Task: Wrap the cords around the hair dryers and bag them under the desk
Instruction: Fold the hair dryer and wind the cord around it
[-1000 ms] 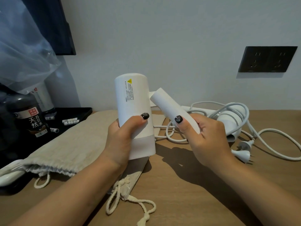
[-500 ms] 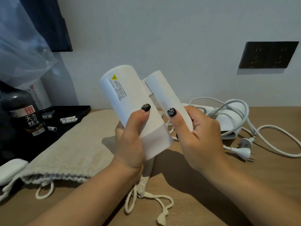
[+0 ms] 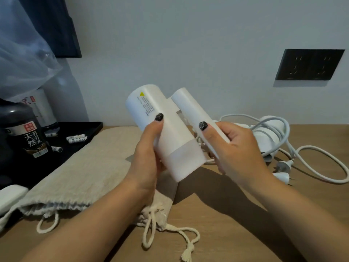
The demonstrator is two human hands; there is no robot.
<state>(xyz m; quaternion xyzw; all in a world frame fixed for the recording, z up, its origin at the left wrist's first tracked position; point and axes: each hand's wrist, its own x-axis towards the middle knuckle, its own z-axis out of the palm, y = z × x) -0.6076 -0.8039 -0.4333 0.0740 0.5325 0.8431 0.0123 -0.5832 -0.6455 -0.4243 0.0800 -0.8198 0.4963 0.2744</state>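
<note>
Nearest: drawstrings (image 3: 151,229) of two cloth bags (image 3: 79,167) lying flat on the surface (image 3: 236,224), mouths toward the viewer. Above them, both hands hold one dryer (image 3: 166,133) off the surface. L hand (image 3: 149,157) is curled round the barrel w/ thumb on the printed side; R hand (image 3: 239,154) is wrapped round the folding handle, thumb along it. Handle sits angled near the barrel, approx. folded.

Step in hand (judged): finish folding the handle, then wind the cord. Keep the L grip steady on the barrel, find the cord where it leaves the handle end (hidden under the R hand), lay turns snug and side by side, tuck the plug last.

Behind R: 2nd dryer (image 3: 270,133) on the surface, its cord (image 3: 311,154) loose in loops around it; two plugs (image 3: 283,167) lie just beside. Which plug belongs to which dryer: cannot tell, so cords may snag when pulled.

Far L: black tray (image 3: 88,127) w/ sachets, a dark bottle (image 3: 24,133), clear plastic film. Wall: black socket plate (image 3: 309,65).
</note>
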